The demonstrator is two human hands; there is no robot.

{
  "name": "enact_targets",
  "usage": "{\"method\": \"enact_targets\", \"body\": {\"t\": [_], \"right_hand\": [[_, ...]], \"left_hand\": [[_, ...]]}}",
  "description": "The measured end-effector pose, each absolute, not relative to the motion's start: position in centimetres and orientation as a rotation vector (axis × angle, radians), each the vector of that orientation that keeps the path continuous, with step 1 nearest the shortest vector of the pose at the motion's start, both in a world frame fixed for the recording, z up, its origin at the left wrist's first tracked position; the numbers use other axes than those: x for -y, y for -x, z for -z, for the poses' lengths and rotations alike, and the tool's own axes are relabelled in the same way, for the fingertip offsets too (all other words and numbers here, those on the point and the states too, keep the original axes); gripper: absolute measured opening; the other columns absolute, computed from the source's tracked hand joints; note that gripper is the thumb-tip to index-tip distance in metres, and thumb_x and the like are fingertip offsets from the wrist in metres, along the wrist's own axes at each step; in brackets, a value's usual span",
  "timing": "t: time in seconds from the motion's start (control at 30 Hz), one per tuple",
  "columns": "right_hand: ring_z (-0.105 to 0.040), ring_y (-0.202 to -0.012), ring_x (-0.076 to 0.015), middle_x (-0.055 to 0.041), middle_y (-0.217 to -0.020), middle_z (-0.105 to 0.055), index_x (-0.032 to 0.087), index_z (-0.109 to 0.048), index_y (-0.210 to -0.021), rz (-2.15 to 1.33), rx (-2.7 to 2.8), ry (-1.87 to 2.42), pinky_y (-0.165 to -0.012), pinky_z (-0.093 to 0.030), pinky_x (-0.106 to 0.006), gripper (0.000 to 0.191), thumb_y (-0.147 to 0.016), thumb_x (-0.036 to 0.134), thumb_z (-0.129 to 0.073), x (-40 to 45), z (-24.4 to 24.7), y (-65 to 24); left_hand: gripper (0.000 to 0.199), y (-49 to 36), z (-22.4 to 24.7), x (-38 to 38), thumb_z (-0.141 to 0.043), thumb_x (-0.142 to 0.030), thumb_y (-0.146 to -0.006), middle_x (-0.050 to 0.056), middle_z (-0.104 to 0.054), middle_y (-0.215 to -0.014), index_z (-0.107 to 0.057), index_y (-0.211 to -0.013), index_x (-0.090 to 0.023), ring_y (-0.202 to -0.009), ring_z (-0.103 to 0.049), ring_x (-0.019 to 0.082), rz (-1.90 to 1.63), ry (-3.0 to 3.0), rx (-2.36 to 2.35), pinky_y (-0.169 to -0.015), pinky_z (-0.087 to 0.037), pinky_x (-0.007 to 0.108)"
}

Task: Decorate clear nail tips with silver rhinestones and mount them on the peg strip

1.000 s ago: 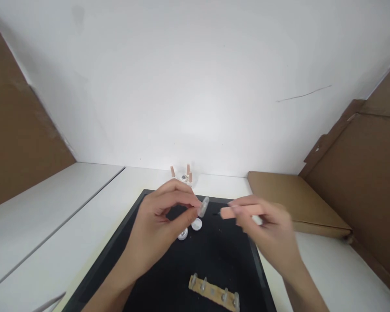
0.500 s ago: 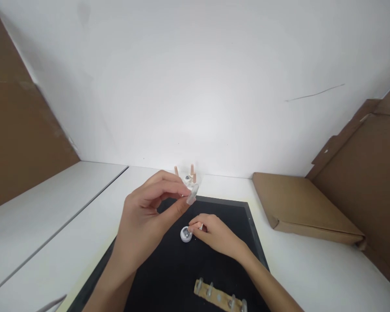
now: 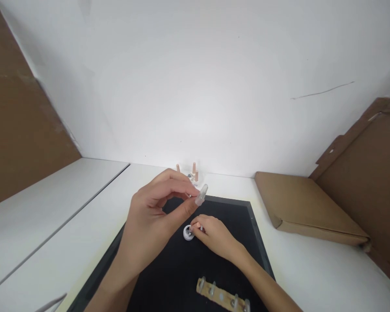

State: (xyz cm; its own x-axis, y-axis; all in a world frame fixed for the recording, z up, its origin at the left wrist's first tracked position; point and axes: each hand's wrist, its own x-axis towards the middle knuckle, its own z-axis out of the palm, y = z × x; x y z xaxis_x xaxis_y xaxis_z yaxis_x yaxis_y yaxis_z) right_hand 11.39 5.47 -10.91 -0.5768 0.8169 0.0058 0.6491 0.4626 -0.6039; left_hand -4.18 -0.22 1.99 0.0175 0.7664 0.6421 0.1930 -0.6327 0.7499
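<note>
My left hand is raised over the black mat, its thumb and fingers pinching a glossy, translucent false nail. Beyond and lower, my right hand is closed on a small tool with a peach-coloured end. Its fingertips are at the rim of a small round white jar, which has something silvery-grey inside. Most of the tool is hidden by the fingers. Closer to me, a tan strip carries several similar clear nails standing up from it.
The black mat lies on a white table. Behind my left hand stand several peach-coloured sticks or caps on a pale base. A flat cardboard box rests on the right, with cardboard panels at both sides.
My left hand has moved slightly right with the false nail. My right hand stays at the jar, its fingertips shifted only a little. The whole view has shifted slightly.
</note>
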Motion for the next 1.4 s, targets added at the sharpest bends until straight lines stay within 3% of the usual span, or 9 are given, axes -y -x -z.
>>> {"method": "enact_targets", "body": {"t": [0.4,0.9,1.17,1.23,1.3,1.4], "right_hand": [[-0.066,-0.098,-0.0201,-0.0077,-0.116,-0.064,0.016,-0.060,-0.117,-0.946,2.296,1.378,-0.084,-0.056,-0.041,0.028,-0.095,0.034,-0.058,-5.8,10.7,-11.5],[-0.065,-0.100,-0.0213,-0.0084,-0.120,-0.063,0.016,-0.058,-0.121,-1.455,1.634,1.503,-0.084,-0.056,-0.042,0.032,-0.094,0.034,-0.059,-8.1,14.4,-11.6],[-0.065,-0.100,-0.0215,-0.0084,-0.120,-0.062,0.016,-0.058,-0.121,-1.522,1.330,1.314,-0.083,-0.056,-0.042,0.032,-0.094,0.033,-0.059,-8.2,11.5,-12.7],[-0.066,-0.094,-0.0194,-0.0074,-0.115,-0.064,0.016,-0.059,-0.118,-1.519,1.278,1.231,-0.079,-0.057,-0.039,0.030,-0.094,0.034,-0.059,-7.7,9.9,-13.4],[-0.065,-0.075,-0.0134,-0.0036,-0.096,-0.067,0.014,-0.062,-0.108,-1.507,1.230,1.145,-0.065,-0.057,-0.030,0.026,-0.095,0.036,-0.057,-6.9,8.2,-14.2],[-0.041,-0.040,-0.0035,0.0075,-0.056,-0.049,0.013,-0.064,-0.084,-1.450,1.156,0.995,-0.039,-0.037,-0.017,0.039,-0.093,0.050,-0.055,-5.5,5.5,-15.4]], "left_hand": [[0.027,4.2,-2.0,0.3,-0.065,0.000,-0.082,-0.004,-0.061,-0.081,-0.072,-0.080,-0.027,-0.074,-0.057,0.010,-1.653,-1.858,-0.985,-0.065,-0.051,0.019],[0.026,4.2,-2.1,0.4,-0.066,-0.002,-0.083,-0.004,-0.061,-0.082,-0.071,-0.080,-0.027,-0.075,-0.057,0.009,-1.646,-1.855,-0.990,-0.067,-0.050,0.018],[0.025,4.3,-2.0,0.1,-0.066,-0.002,-0.083,-0.005,-0.062,-0.083,-0.072,-0.081,-0.027,-0.076,-0.058,0.008,-1.634,-1.856,-0.975,-0.067,-0.050,0.015],[0.024,4.3,-2.0,0.2,-0.067,-0.003,-0.082,-0.005,-0.062,-0.083,-0.072,-0.080,-0.027,-0.075,-0.058,0.007,-1.622,-1.848,-0.976,-0.067,-0.050,0.014],[0.023,4.4,-2.0,0.2,-0.067,-0.004,-0.082,-0.005,-0.062,-0.082,-0.071,-0.079,-0.026,-0.073,-0.058,0.007,-1.610,-1.830,-0.976,-0.066,-0.049,0.014],[0.021,4.2,-2.0,-0.1,-0.067,-0.005,-0.081,-0.005,-0.062,-0.081,-0.071,-0.077,-0.025,-0.073,-0.058,0.007,-1.589,-1.786,-0.968,-0.066,-0.049,0.015]]}}
